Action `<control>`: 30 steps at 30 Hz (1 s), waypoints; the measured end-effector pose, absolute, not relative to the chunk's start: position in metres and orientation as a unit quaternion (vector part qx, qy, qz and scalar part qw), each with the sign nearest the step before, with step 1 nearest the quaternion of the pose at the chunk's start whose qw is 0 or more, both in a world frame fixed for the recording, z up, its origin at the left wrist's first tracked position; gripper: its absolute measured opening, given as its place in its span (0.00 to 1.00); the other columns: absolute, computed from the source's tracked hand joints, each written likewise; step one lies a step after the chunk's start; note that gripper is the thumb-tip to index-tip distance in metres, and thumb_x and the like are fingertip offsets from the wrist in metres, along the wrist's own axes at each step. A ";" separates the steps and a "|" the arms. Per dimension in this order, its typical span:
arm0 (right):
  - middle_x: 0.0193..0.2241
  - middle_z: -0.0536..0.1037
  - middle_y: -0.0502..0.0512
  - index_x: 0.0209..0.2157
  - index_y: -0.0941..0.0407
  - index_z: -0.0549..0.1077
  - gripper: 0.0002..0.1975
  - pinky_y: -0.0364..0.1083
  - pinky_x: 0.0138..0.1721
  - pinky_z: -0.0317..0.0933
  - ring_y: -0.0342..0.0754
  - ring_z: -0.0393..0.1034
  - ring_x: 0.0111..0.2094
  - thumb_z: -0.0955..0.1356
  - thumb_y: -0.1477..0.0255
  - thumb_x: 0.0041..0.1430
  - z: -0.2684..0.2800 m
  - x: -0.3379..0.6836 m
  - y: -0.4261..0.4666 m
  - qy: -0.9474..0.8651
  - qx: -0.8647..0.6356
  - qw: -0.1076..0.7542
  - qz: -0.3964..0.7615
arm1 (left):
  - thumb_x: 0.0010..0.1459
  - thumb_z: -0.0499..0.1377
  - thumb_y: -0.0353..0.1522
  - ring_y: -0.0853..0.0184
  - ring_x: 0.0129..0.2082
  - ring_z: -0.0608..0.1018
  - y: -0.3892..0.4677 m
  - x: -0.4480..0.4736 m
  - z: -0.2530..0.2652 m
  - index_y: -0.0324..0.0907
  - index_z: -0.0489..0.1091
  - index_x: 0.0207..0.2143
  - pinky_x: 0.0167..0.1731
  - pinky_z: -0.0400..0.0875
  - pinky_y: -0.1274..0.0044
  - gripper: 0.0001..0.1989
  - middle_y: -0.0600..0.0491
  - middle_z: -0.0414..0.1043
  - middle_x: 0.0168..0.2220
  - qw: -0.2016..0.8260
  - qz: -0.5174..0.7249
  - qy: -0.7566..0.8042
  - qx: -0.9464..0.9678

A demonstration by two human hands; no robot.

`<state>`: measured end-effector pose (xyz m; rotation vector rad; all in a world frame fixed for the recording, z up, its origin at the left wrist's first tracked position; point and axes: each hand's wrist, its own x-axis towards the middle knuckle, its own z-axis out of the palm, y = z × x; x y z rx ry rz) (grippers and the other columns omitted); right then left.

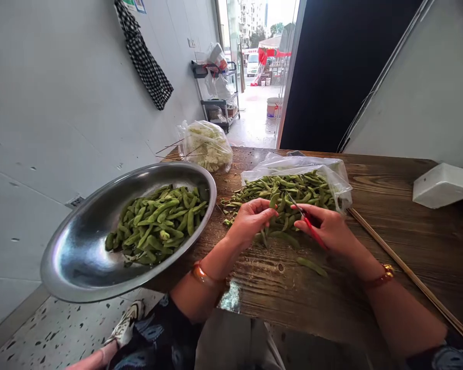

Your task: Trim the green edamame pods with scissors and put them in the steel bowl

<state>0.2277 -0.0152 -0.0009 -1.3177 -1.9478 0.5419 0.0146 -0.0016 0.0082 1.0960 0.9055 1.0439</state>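
Between the thumb and fingers of my left hand (253, 218) is a green soybean pod (273, 199), held upright over the pile. My right hand (326, 226) is closed around red-handled scissors (312, 229), whose blades point toward that pod. Below and behind both hands, a heap of soybean pods (306, 184) spills from a clear plastic bag (337, 172) onto the table. One loose pod (312, 266) lies nearer to me. To the left stands a large metal basin (77, 272) holding many pods (158, 221).
On the wooden table (262, 288), a bag of pale vegetables (208, 146) sits at the back left. Long thin sticks (401, 267) lie along the right, with a white box (443, 186) beyond them. A wheeled cart (219, 97) stands near the glass doorway.
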 end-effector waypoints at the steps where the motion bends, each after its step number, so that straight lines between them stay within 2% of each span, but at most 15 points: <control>1: 0.27 0.77 0.52 0.48 0.57 0.76 0.25 0.44 0.27 0.64 0.45 0.67 0.25 0.69 0.56 0.54 -0.003 0.227 -0.015 -0.759 -0.506 0.349 0.213 | 0.44 0.68 0.40 0.79 0.19 0.64 -0.001 0.014 0.007 0.37 0.72 0.34 0.19 0.55 0.83 0.19 0.54 0.73 0.27 0.636 0.464 0.392 0.476; 5: 0.34 0.80 0.56 0.48 0.58 0.76 0.24 0.46 0.33 0.67 0.48 0.71 0.30 0.70 0.59 0.53 -0.007 0.225 -0.015 -0.777 -0.496 0.322 0.216 | 0.45 0.68 0.41 0.79 0.18 0.64 0.000 0.015 0.006 0.37 0.72 0.37 0.19 0.56 0.83 0.21 0.55 0.72 0.26 0.625 0.478 0.386 0.481; 11: 0.39 0.80 0.57 0.50 0.56 0.74 0.24 0.48 0.37 0.68 0.51 0.74 0.36 0.70 0.60 0.54 -0.009 0.220 -0.019 -0.792 -0.479 0.310 0.217 | 0.47 0.66 0.41 0.77 0.20 0.64 -0.006 0.019 0.008 0.35 0.73 0.35 0.20 0.57 0.81 0.19 0.54 0.70 0.26 0.588 0.439 0.385 0.559; 16: 0.42 0.78 0.60 0.50 0.58 0.73 0.25 0.49 0.42 0.68 0.54 0.74 0.40 0.70 0.60 0.53 -0.009 0.218 -0.020 -0.797 -0.471 0.317 0.207 | 0.50 0.64 0.39 0.77 0.20 0.64 -0.010 0.021 0.010 0.35 0.74 0.34 0.21 0.57 0.81 0.15 0.55 0.69 0.25 0.565 0.423 0.386 0.594; 21: 0.40 0.79 0.59 0.48 0.58 0.74 0.23 0.49 0.41 0.67 0.52 0.73 0.38 0.70 0.59 0.54 -0.009 0.218 -0.020 -0.807 -0.458 0.316 0.200 | 0.52 0.63 0.38 0.77 0.20 0.62 -0.009 0.020 0.010 0.35 0.74 0.34 0.21 0.56 0.82 0.14 0.56 0.67 0.24 0.564 0.412 0.382 0.605; 30: 0.32 0.79 0.57 0.48 0.59 0.75 0.22 0.46 0.33 0.64 0.48 0.70 0.29 0.69 0.59 0.56 -0.010 0.217 -0.019 -0.813 -0.455 0.314 0.183 | 0.54 0.61 0.39 0.78 0.19 0.61 -0.006 0.017 0.010 0.34 0.72 0.32 0.19 0.54 0.82 0.15 0.56 0.66 0.24 0.564 0.394 0.386 0.614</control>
